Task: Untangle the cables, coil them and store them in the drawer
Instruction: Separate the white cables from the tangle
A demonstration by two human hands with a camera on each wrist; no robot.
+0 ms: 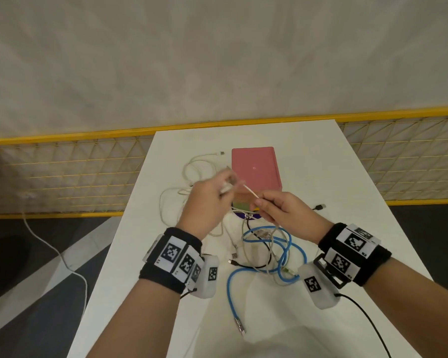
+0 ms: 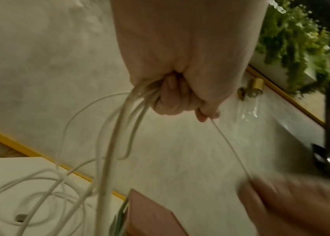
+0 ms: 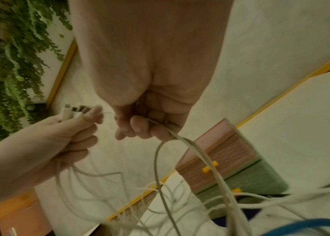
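Both hands are raised above the white table (image 1: 321,161), in front of a small drawer unit (image 1: 255,169) with a pink top. My left hand (image 1: 210,200) grips several strands of white cable (image 2: 119,127) with plug ends (image 3: 73,111) sticking out past its fingers. My right hand (image 1: 277,210) pinches a thin white cable (image 1: 250,191) stretched taut between the two hands, with more strands (image 3: 200,156) hanging from its fist. Below lies a tangle of blue cable (image 1: 284,254), black cable (image 1: 253,266) and white cables. The unit's pink and green drawers (image 3: 230,159) have yellow knobs.
White cable loops (image 1: 194,166) lie on the table to the left of the drawer unit. A black plug (image 1: 320,207) lies at the right. A yellow mesh fence (image 1: 62,166) runs behind the table. Another white cord (image 1: 54,251) trails on the floor at the left.
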